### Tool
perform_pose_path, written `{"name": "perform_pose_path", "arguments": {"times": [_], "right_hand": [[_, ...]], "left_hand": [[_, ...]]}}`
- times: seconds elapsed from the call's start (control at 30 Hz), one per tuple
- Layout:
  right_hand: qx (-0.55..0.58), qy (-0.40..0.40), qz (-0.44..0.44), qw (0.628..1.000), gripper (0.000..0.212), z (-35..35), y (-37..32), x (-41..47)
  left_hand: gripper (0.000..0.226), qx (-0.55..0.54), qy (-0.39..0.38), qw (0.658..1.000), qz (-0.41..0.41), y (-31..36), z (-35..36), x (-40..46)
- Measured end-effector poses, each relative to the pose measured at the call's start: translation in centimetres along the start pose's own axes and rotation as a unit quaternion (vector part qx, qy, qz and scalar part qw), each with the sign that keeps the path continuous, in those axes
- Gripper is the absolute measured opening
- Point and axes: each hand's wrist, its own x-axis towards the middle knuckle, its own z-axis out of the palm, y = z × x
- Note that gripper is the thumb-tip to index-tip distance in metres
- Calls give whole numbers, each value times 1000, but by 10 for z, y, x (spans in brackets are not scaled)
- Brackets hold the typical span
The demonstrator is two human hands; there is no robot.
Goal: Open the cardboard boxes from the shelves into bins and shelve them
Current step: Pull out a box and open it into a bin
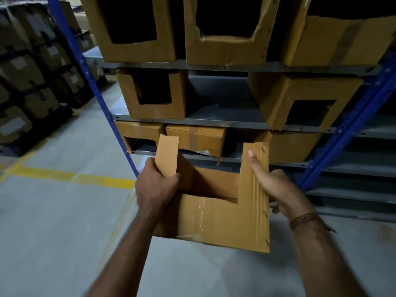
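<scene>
Near the rack [347, 127], low in front of its bottom shelves, a cut box [214, 217] hangs in both hands, its notched front already making it a bin. Left hand [156, 185] pinches the left upright strip, fingers curled round it; right hand [276, 185] clasps the right strip, thumb laid along its ribbed face, fingers hidden behind. Gripping both strips likely keeps the weakened front from folding while the box is carried. Far above, between two shelved bins [154, 95], a gap [218, 99] lies bare, probably its slot.
</scene>
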Motion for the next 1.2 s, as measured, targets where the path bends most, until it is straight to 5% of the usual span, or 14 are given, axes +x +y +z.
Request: {"name": "perform_pose_path", "arguments": {"times": [0.17, 0.23, 0.3, 0.47, 0.57, 0.83, 1.07, 1.2], "right_hand": [[96, -114, 92, 984, 143, -30, 8, 24], [125, -153, 124, 972, 138, -38, 10, 29], [148, -169, 161, 961, 121, -42, 16, 34], [88, -161, 169, 968, 25, -32, 22, 32], [59, -167, 143, 974, 12, -22, 18, 22], [18, -130, 94, 987, 32, -15, 0, 2], [32, -114, 91, 989, 63, -10, 3, -34], [47, -76, 87, 992, 55, -7, 3, -57]], "left_hand": [[72, -35, 43, 995, 84, -14, -1, -19], [70, -34, 58, 993, 100, -20, -1, -23], [63, -32, 59, 991, 114, -26, -1, -26], [68, -37, 57, 987, 147, -44, -2, -35], [77, -50, 55, 987, 142, -51, -8, -36], [85, -85, 64, 987, 118, -63, -15, -38], [120, -189, -55, 976, 93, -45, -48, -33], [134, -202, -134, 970, -32, -15, -83, -14]]}}
